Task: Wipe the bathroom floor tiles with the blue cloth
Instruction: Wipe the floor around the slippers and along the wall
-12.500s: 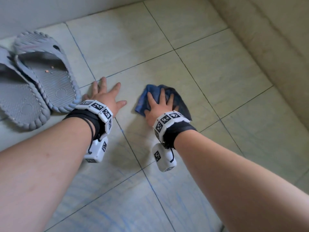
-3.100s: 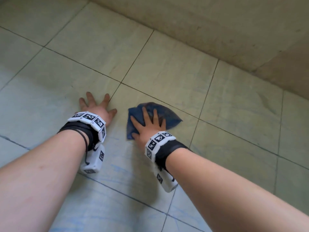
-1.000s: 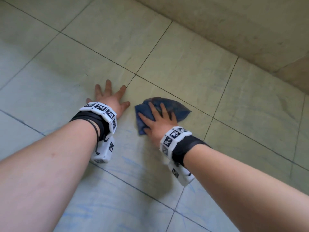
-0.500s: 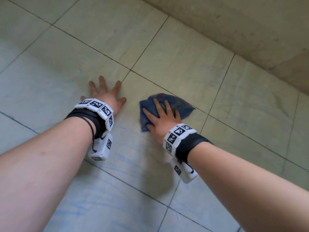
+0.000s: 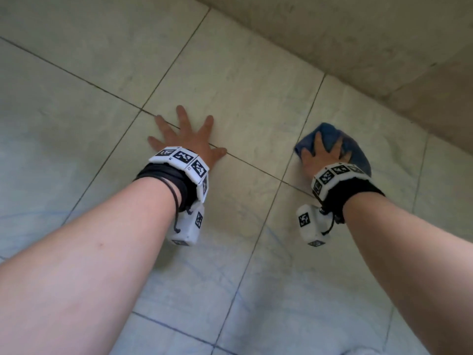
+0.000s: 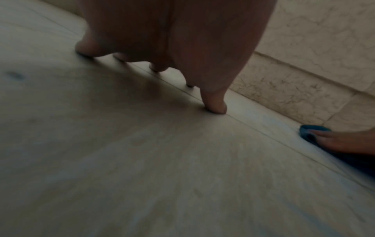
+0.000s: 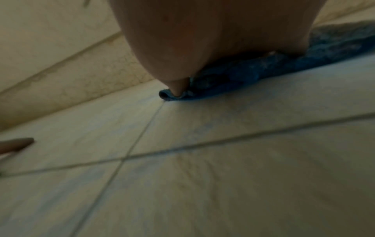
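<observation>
Your right hand lies flat, fingers spread, pressing the cloth to the floor at 2 o'clock nr the wall, prob. for even pressure; left hand is splayed bare at 11 o'clock, likely bracing yr weight.

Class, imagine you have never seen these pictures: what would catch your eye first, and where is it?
First, the blue cloth, the one strong colour, pressed flat under the right hand near the foot of the wall. Next, the left hand, fingers spread on the bare floor tiles across a grout line. Both wrists carry white bands with black square markers.
</observation>
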Available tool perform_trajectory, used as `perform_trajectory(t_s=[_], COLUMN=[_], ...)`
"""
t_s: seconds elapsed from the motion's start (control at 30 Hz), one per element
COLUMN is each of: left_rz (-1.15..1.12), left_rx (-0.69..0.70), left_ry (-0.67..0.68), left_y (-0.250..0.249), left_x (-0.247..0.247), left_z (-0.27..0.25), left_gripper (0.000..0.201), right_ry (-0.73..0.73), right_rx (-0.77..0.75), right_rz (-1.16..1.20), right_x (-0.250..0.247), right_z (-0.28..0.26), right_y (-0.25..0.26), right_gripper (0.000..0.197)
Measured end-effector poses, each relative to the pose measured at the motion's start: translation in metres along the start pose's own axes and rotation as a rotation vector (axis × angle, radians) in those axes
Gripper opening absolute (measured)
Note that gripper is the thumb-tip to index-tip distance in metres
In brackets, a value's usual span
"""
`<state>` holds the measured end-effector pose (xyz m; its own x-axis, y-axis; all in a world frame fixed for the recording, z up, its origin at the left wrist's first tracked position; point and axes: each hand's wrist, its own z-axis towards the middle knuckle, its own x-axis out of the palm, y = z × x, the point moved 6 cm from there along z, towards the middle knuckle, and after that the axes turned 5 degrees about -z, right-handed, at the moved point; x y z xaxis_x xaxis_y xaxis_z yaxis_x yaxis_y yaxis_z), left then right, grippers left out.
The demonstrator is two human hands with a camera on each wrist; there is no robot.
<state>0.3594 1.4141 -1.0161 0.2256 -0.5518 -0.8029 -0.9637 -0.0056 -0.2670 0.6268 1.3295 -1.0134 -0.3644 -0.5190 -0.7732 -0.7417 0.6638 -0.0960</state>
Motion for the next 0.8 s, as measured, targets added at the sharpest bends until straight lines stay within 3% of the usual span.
perform_trajectory(t_s=[0.13,0.33,0.4,0.53,0.6,0.8], left_rz=[0.001,-0.001,0.007,0.007,0.017,0.001], left_rx=[-0.038,-0.1,-0.126,-0.171,-0.182,-0.242], left_ry=[0.004,0.042,0.076,0.135,0.146,0.136], left_y=[-0.006,-0.008,-0.009,-0.017,-0.019,-0.022], left_x=[-0.001,-0.003,-0.005,-0.009,-0.008,-0.01], left_z=[0.003,0.007,0.01,0.019,0.022,0.023], left_gripper=[0.08,0.088,0.095,0.103,0.104,0.105], right_ry=[-0.023,0.035,0.035,0.002,-0.001,0.061], right_rx=[-0.089,-0.461,-0.449,-0.168,-0.118,-0.481], right_rz=[-0.049,-0.146,-0.166,-0.092,-0.09,-0.169], right_x=[-0.009,0.008,0.002,-0.04,-0.052,-0.021], right_z=[0.008,-0.023,-0.009,0.038,0.046,-0.006], right_y=[0.032,0.133,0.127,0.07,0.068,0.16], right_gripper=[0.061,0.061,0.061,0.065,0.066,0.062])
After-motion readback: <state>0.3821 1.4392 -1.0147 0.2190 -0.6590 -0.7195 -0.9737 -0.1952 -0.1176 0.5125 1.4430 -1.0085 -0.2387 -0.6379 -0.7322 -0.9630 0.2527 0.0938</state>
